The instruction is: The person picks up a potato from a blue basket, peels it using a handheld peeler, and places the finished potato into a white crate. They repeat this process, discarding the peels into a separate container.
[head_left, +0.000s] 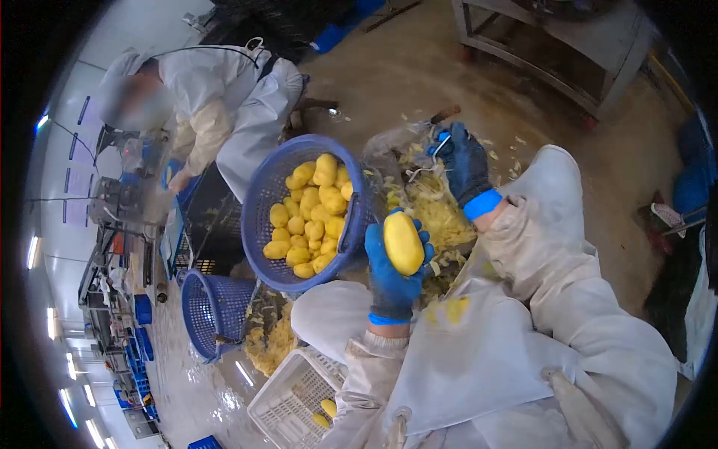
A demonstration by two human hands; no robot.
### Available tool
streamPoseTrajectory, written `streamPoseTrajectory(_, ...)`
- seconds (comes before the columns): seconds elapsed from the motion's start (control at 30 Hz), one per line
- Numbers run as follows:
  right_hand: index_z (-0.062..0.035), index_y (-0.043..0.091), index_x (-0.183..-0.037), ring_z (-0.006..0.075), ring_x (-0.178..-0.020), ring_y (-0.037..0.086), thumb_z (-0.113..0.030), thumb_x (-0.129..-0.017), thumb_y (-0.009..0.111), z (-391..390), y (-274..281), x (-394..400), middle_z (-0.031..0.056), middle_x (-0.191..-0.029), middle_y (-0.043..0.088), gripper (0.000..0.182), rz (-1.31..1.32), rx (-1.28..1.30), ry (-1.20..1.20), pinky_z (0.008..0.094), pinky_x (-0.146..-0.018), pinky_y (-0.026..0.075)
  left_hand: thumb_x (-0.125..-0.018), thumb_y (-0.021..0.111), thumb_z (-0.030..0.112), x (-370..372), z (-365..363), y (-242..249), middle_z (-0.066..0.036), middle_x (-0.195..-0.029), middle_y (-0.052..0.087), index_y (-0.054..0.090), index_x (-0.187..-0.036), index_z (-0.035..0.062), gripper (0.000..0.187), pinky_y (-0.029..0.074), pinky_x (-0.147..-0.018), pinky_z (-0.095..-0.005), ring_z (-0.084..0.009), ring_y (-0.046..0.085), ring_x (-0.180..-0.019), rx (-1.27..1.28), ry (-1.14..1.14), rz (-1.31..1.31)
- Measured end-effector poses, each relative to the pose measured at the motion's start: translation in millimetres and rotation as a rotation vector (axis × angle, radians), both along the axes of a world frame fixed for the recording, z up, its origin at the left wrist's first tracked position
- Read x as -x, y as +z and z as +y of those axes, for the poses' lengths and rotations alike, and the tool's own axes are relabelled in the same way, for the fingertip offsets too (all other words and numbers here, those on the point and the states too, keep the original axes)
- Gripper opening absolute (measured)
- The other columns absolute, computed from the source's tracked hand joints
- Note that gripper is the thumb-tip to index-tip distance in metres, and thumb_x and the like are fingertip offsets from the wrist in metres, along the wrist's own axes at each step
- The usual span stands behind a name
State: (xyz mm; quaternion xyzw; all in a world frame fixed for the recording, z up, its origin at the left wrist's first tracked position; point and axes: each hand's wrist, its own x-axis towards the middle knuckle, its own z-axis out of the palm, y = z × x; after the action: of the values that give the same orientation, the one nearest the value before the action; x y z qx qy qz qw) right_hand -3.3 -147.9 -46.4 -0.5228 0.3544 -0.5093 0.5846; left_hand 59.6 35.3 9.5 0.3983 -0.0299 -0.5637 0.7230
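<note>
My left hand (393, 280), in a blue glove, is wrapped round a peeled yellow potato (403, 244) in front of my apron. Beyond it to the right, my right hand (465, 166), in a dark blue glove, is closed on a peeler (440, 144), whose thin pale frame partly shows past the fingers. Beneath the hands lies a heap of potato peelings (440, 217) on clear plastic. A blue basket (258, 183) of peeled potatoes (314, 213) stands just left of the hands.
A second blue basket (196, 318) stands on the wet floor at left. Near my leg, a white crate (288, 389) holds a few potatoes. Another person (217, 97) sits bent forward at upper left. A metal table (553, 45) stands at upper right.
</note>
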Motion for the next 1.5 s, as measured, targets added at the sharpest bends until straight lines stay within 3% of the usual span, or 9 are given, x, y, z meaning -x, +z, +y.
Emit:
streamPoseTrajectory(0.07, -0.0036, 0.058, -0.089, 0.0161, -0.073, 0.058, -0.027, -0.095, 0.039, 13, 8, 3, 0.0054, -0.08, 0.06, 0.03, -0.627, -0.286, 0.218, 0.0303, -0.068, 0.047, -0.089, 0.043, 0.048, 1, 3, -3, -0.01, -0.102, 0.058, 0.05, -0.116, 0.0092, 0.047, 0.052, -0.073, -0.033, -0.0225, 0.058, -0.09, -0.031, 0.016, -0.004)
streamPoseTrajectory(0.1, -0.0011, 0.055, -0.097, 0.0178, -0.073, 0.06, -0.033, -0.094, 0.042, 23, -4, 2, 0.0077, -0.081, 0.061, 0.034, -0.178, 0.033, 0.279, 0.0307, -0.068, 0.048, -0.089, 0.043, 0.048, 8, 4, -5, -0.01, -0.102, 0.058, 0.05, -0.116, 0.0092, 0.047, 0.052, -0.073, -0.033, -0.0225, 0.058, -0.09, -0.033, 0.012, 0.003)
streamPoseTrajectory(0.2, -0.0014, 0.056, -0.097, 0.0168, -0.072, 0.059, -0.036, -0.094, 0.044, 29, -5, -8, 0.0069, -0.079, 0.06, 0.037, -0.136, -0.172, 0.297, 0.0308, -0.068, 0.048, -0.089, 0.043, 0.05, 17, 3, -5, -0.011, -0.104, 0.058, 0.052, -0.115, 0.0085, 0.05, 0.051, -0.08, -0.0366, -0.0243, 0.057, -0.095, 0.085, 0.017, -0.766)
streamPoseTrajectory(0.3, -0.0015, 0.056, -0.095, 0.016, -0.073, 0.059, -0.037, -0.094, 0.044, 10, 6, 4, 0.0057, -0.078, 0.059, 0.038, -0.326, -0.245, 0.197, 0.0299, -0.068, 0.049, -0.087, 0.05, 0.046, 2, 3, 5, -0.014, -0.106, 0.058, 0.051, -0.118, 0.0072, 0.05, 0.051, -0.08, -0.0384, -0.0285, 0.056, -0.097, 0.053, -0.054, 0.376)
streamPoseTrajectory(0.6, -0.0024, 0.06, -0.096, 0.0197, -0.079, 0.06, -0.03, -0.094, 0.044, 12, 6, 12, 0.0091, -0.083, 0.063, 0.032, -0.357, -0.306, 0.118, 0.0329, -0.072, 0.046, -0.086, 0.052, 0.041, 0, 3, -4, -0.013, -0.11, 0.057, 0.05, -0.119, 0.0066, 0.048, 0.048, -0.086, -0.0414, -0.0278, 0.056, -0.099, 0.119, -0.092, 0.312)
streamPoseTrajectory(0.7, -0.0062, 0.06, -0.09, 0.0211, -0.074, 0.06, -0.028, -0.093, 0.045, 60, 3, -1, 0.0114, -0.075, 0.059, 0.027, 0.092, 0.281, 0.187, 0.035, -0.071, 0.047, -0.085, 0.056, 0.033, -1, 2, -29, -0.011, -0.109, 0.057, 0.053, -0.114, 0.0086, 0.038, 0.047, -0.087, -0.0423, -0.0267, 0.055, -0.101, 0.141, -0.011, 0.287)
streamPoseTrajectory(1.07, -0.002, 0.058, -0.09, 0.0177, -0.07, 0.06, -0.032, -0.094, 0.044, 36, -13, 0, 0.0057, -0.078, 0.06, 0.033, -0.327, -0.32, 0.185, 0.031, -0.068, 0.048, -0.081, 0.059, 0.039, 11, -8, -22, -0.009, -0.104, 0.057, 0.054, -0.107, 0.011, 0.039, 0.048, -0.08, -0.0401, -0.0252, 0.055, -0.096, 0.057, 0.195, 0.19)
streamPoseTrajectory(1.1, -0.0015, 0.056, -0.096, 0.018, -0.072, 0.059, -0.032, -0.094, 0.044, 21, -6, 5, 0.0063, -0.079, 0.058, 0.033, -0.01, -0.088, -0.009, 0.0314, -0.069, 0.048, -0.081, 0.058, 0.039, 9, -6, -20, -0.01, -0.104, 0.057, 0.054, -0.108, 0.0109, 0.039, 0.048, -0.08, -0.04, -0.0256, 0.055, -0.096, 0.079, 0.179, 0.273)
streamPoseTrajectory(1.5, -0.0048, 0.057, -0.088, 0.0138, -0.073, 0.057, -0.028, -0.096, 0.04, 62, 16, 13, 0.004, -0.079, 0.059, 0.03, -0.077, -0.045, 0.272, 0.029, -0.067, 0.047, -0.081, 0.059, 0.034, 7, -12, -17, -0.012, -0.106, 0.058, 0.053, -0.11, 0.0098, 0.039, 0.048, -0.086, -0.0421, -0.0267, 0.056, -0.099, 0.09, 0.083, 0.253)
